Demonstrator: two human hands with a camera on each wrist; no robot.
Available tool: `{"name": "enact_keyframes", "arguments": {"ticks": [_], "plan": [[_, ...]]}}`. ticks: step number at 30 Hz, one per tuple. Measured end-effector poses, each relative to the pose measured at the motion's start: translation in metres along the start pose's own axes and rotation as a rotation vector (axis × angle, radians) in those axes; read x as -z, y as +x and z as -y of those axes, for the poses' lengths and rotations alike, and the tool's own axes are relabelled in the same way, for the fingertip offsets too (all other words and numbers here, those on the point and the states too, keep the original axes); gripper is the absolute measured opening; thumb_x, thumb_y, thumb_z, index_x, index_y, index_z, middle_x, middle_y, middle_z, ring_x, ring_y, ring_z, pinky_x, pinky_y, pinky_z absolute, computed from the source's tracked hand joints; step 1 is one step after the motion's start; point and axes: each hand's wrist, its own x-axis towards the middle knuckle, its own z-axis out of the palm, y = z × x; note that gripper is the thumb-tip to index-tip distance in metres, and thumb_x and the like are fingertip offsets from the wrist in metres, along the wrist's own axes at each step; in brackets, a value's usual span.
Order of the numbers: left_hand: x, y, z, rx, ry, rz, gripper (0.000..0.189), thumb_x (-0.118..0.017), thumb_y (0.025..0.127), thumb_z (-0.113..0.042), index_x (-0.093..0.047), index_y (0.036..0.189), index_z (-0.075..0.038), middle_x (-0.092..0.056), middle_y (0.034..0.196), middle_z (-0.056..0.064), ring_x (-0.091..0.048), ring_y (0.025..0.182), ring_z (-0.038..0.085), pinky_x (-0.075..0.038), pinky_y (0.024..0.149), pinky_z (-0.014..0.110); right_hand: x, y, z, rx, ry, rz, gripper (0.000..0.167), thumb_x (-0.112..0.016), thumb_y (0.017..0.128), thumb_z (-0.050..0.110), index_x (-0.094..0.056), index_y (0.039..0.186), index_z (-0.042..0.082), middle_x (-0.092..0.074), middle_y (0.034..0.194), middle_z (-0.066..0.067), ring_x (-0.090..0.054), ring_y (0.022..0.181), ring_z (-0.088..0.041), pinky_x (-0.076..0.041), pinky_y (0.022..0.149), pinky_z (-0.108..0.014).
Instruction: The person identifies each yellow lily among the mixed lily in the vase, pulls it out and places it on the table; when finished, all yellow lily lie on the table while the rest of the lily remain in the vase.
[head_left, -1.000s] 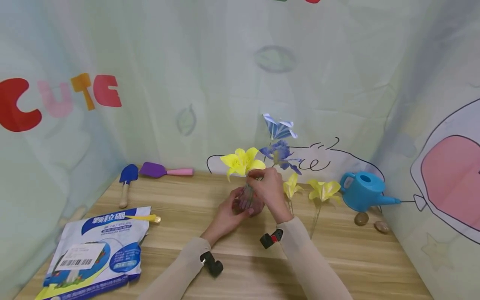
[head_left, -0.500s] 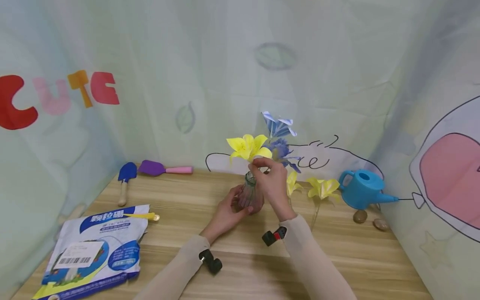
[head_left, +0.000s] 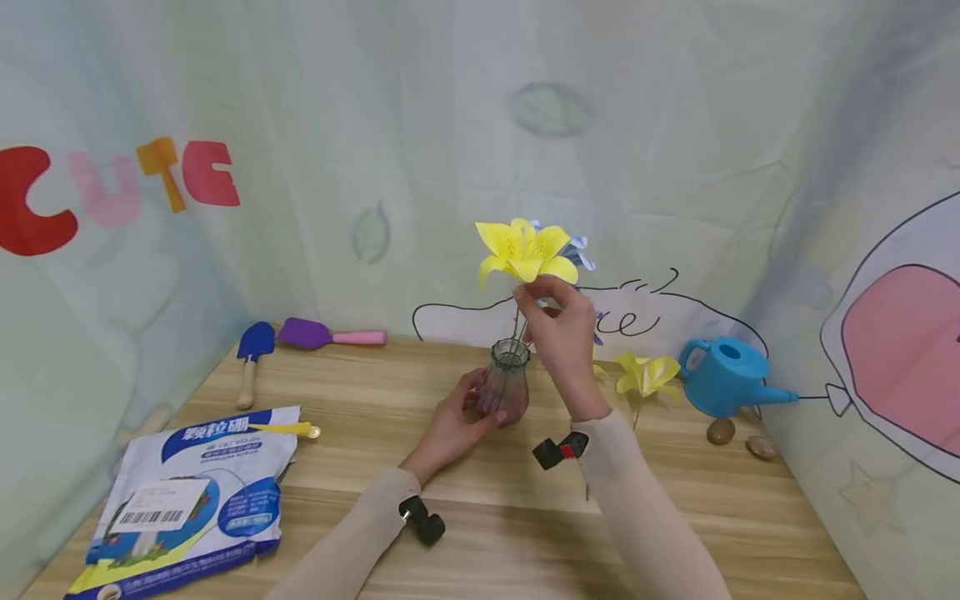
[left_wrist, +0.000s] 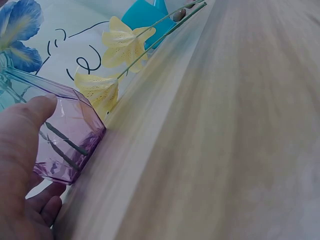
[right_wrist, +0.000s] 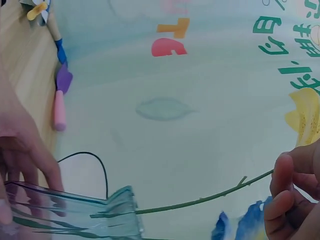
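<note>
My left hand [head_left: 450,429] grips the lower body of a ribbed glass vase [head_left: 510,379], greenish at the neck and purple at the base, upright on the table. Fingers and thumb lie on opposite sides of it. Above the vase my right hand [head_left: 564,333] pinches the stem of a yellow lily [head_left: 527,250] just under its bloom. In the right wrist view the green stem [right_wrist: 200,201] runs down into the vase's mouth, its lower end inside the neck. Blue flowers [left_wrist: 22,42] stand in the vase too, largely hidden behind the lily and right hand in the head view.
Right of the vase lie two more yellow lilies [head_left: 647,375], one mostly hidden by my right hand. Beyond them are a blue watering can [head_left: 723,379] and two stones [head_left: 721,431]. At left are a blue shovel [head_left: 257,342], a purple shovel [head_left: 306,334] and a printed bag [head_left: 247,467].
The yellow lily has risen with my right hand, from just above the vase's mouth to well above it and slightly right, baring the vase's neck. The left hand stays on the vase.
</note>
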Motion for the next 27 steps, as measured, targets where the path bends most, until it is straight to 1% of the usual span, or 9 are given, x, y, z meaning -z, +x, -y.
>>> {"name": "enact_keyframes", "arguments": {"ticks": [3,5,8,11,15,19,23,27], "plan": [[0.000,0.000,-0.001,0.001,-0.005,0.007,0.079,-0.083,0.095,-0.038,-0.042,0.162,-0.025,-0.059,0.155,0.016,-0.066,0.132,0.034,-0.053,0.114,0.055,0.003,0.004,0.004,0.022,0.008,-0.016,0.019,-0.075,0.101,0.020,-0.077,0.111,0.004,-0.078,0.103,-0.011,-0.060,0.048,-0.022,-0.043,0.044,-0.019],[0.001,0.000,-0.001,0.003,-0.012,0.009,0.079,-0.083,0.095,-0.037,-0.042,0.162,-0.025,-0.058,0.156,0.016,-0.065,0.133,0.034,-0.053,0.115,0.055,0.006,0.006,0.006,0.030,0.011,-0.021,0.019,-0.075,0.101,0.021,-0.077,0.111,0.004,-0.079,0.104,-0.011,-0.060,0.048,-0.019,-0.044,0.045,-0.020],[0.001,0.000,-0.001,0.000,-0.010,0.008,0.080,-0.082,0.095,-0.037,-0.041,0.163,-0.025,-0.057,0.158,0.016,-0.065,0.133,0.034,-0.052,0.116,0.056,0.009,0.008,0.010,0.018,0.018,-0.032,0.022,-0.075,0.101,0.023,-0.077,0.113,0.006,-0.079,0.106,-0.010,-0.059,0.048,-0.012,-0.048,0.048,-0.020],[0.001,0.000,-0.002,0.000,-0.014,0.010,0.081,-0.083,0.095,-0.038,-0.041,0.163,-0.025,-0.056,0.159,0.015,-0.065,0.134,0.034,-0.051,0.117,0.056,0.014,0.010,0.014,0.007,0.035,-0.050,0.022,-0.076,0.101,0.024,-0.077,0.114,0.006,-0.077,0.106,-0.007,-0.058,0.048,-0.009,-0.050,0.050,-0.020],[-0.001,0.001,-0.001,0.005,-0.009,0.017,0.082,-0.083,0.095,-0.038,-0.041,0.163,-0.026,-0.055,0.160,0.014,-0.065,0.133,0.032,-0.051,0.117,0.055,0.022,0.010,0.018,0.019,0.071,-0.081,0.019,-0.077,0.100,0.021,-0.078,0.112,0.006,-0.074,0.101,-0.003,-0.056,0.047,-0.008,-0.051,0.049,-0.020],[-0.004,0.002,0.000,-0.017,0.002,0.013,0.081,-0.082,0.095,-0.038,-0.041,0.163,-0.026,-0.056,0.159,0.014,-0.066,0.131,0.032,-0.052,0.115,0.056,0.032,0.007,0.019,0.022,0.103,-0.102,0.018,-0.076,0.100,0.019,-0.077,0.111,0.005,-0.072,0.096,0.001,-0.055,0.046,-0.008,-0.050,0.048,-0.019],[-0.005,0.003,-0.001,-0.035,-0.006,0.011,0.081,-0.083,0.095,-0.038,-0.041,0.163,-0.027,-0.056,0.159,0.015,-0.067,0.129,0.032,-0.054,0.113,0.056,0.046,-0.003,0.011,-0.028,0.112,-0.134,0.021,-0.076,0.101,0.021,-0.077,0.113,0.005,-0.071,0.094,0.004,-0.055,0.046,-0.009,-0.048,0.047,-0.019],[-0.004,0.002,-0.002,-0.013,-0.020,0.010,0.081,-0.084,0.093,-0.038,-0.043,0.162,-0.029,-0.059,0.157,0.016,-0.069,0.128,0.036,-0.055,0.112,0.057,0.063,-0.017,-0.004,-0.110,0.103,-0.183,0.023,-0.077,0.101,0.024,-0.078,0.115,0.005,-0.072,0.091,0.008,-0.056,0.046,-0.008,-0.047,0.047,-0.019]]}}
